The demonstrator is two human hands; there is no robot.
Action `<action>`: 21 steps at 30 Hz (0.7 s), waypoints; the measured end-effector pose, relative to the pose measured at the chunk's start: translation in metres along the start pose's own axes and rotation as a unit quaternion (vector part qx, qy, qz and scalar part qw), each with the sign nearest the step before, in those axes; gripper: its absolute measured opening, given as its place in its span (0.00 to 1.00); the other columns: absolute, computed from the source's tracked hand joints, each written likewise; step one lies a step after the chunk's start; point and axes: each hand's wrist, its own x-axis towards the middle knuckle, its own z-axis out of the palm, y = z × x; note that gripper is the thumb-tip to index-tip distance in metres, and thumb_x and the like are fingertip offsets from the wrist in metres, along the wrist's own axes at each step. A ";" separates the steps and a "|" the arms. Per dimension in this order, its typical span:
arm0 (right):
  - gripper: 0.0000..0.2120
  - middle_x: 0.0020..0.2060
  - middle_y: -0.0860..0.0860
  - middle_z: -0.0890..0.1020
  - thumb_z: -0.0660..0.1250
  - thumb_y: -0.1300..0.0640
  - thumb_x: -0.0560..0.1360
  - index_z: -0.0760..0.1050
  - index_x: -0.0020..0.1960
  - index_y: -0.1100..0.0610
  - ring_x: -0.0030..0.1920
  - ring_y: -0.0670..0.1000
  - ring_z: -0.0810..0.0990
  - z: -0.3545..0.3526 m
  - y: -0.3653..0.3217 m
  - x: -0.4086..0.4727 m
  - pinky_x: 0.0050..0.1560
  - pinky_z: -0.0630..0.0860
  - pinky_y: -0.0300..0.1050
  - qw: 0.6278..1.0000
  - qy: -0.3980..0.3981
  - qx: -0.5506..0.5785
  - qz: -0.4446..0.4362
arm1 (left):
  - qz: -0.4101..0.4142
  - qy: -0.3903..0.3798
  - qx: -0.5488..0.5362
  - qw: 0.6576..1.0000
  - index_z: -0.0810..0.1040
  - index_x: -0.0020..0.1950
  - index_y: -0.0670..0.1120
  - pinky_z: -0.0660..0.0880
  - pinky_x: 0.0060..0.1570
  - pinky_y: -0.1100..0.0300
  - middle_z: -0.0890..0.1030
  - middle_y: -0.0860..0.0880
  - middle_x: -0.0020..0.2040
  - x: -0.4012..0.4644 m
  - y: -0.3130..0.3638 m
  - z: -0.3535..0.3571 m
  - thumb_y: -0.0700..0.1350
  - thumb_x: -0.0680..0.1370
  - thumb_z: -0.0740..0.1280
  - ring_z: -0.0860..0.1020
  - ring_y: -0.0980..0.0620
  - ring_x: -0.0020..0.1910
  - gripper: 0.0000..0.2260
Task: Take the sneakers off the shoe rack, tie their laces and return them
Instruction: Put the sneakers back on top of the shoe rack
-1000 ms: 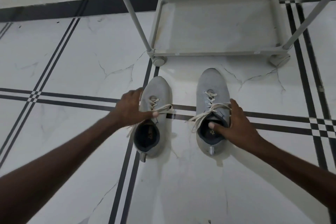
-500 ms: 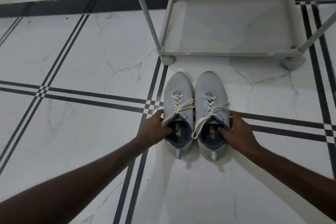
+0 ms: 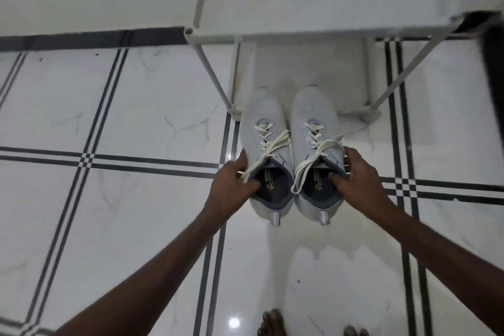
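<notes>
Sneakers, pale grey knit: pair (image 3: pixel 289 150) now lifted together towards white metal shoe rack (image 3: pixel 300 33); my left hand (image 3: pixel 231 183) and right hand (image 3: pixel 357 180) each clasp one collar. Laces look tied; return begins.

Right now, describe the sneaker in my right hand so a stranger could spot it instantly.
Find the white shoe rack by the wall; two grey sneakers are held side by side before its bottom shelf. Yours is the right sneaker, gripped by the right hand, its laces spilling wider than the left sneaker's.
</notes>
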 end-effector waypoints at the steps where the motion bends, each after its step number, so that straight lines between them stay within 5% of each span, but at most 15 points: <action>1: 0.23 0.52 0.54 0.82 0.69 0.64 0.70 0.71 0.64 0.56 0.53 0.56 0.79 -0.014 -0.014 -0.010 0.50 0.71 0.44 1.000 0.004 0.004 -0.003 | 0.001 0.002 -0.004 1.000 0.77 0.60 0.56 0.78 0.40 0.52 0.82 0.44 0.44 -0.012 0.016 -0.010 0.47 0.65 0.68 0.80 0.46 0.42 0.22; 6: 0.24 0.51 0.49 0.81 0.69 0.63 0.70 0.71 0.65 0.51 0.52 0.52 0.79 -0.113 -0.108 -0.071 0.53 0.76 0.50 0.999 0.031 0.023 -0.007 | 0.006 0.002 -0.018 1.000 0.77 0.64 0.59 0.75 0.39 0.65 0.81 0.49 0.46 -0.076 0.123 -0.083 0.46 0.65 0.69 0.80 0.53 0.44 0.26; 9: 0.23 0.49 0.48 0.81 0.69 0.63 0.70 0.72 0.63 0.50 0.51 0.52 0.79 -0.173 -0.166 -0.098 0.52 0.75 0.47 0.998 0.043 0.032 -0.012 | 0.024 0.010 -0.020 0.999 0.77 0.62 0.58 0.79 0.48 0.51 0.81 0.47 0.46 -0.107 0.189 -0.130 0.49 0.64 0.67 0.80 0.50 0.45 0.25; 12: 0.23 0.49 0.48 0.82 0.70 0.62 0.70 0.72 0.63 0.50 0.51 0.52 0.80 -0.220 -0.211 -0.112 0.51 0.74 0.46 0.998 0.053 0.040 -0.018 | 0.044 0.016 -0.016 0.999 0.76 0.61 0.61 0.79 0.50 0.47 0.81 0.48 0.48 -0.126 0.243 -0.165 0.52 0.63 0.66 0.81 0.50 0.47 0.26; 16: 0.23 0.51 0.50 0.83 0.69 0.59 0.71 0.72 0.64 0.49 0.52 0.54 0.80 -0.272 -0.264 -0.109 0.54 0.78 0.54 0.997 0.059 0.034 -0.032 | 0.068 0.037 -0.032 0.997 0.77 0.59 0.63 0.79 0.49 0.50 0.82 0.47 0.47 -0.131 0.305 -0.204 0.50 0.63 0.67 0.81 0.49 0.46 0.25; 21: 0.24 0.51 0.52 0.82 0.69 0.61 0.71 0.71 0.66 0.52 0.52 0.55 0.80 -0.301 -0.307 -0.060 0.53 0.77 0.50 0.996 0.070 0.036 -0.045 | 0.087 0.030 -0.046 0.995 0.76 0.61 0.60 0.75 0.38 0.65 0.83 0.44 0.47 -0.087 0.354 -0.234 0.46 0.67 0.67 0.81 0.47 0.45 0.23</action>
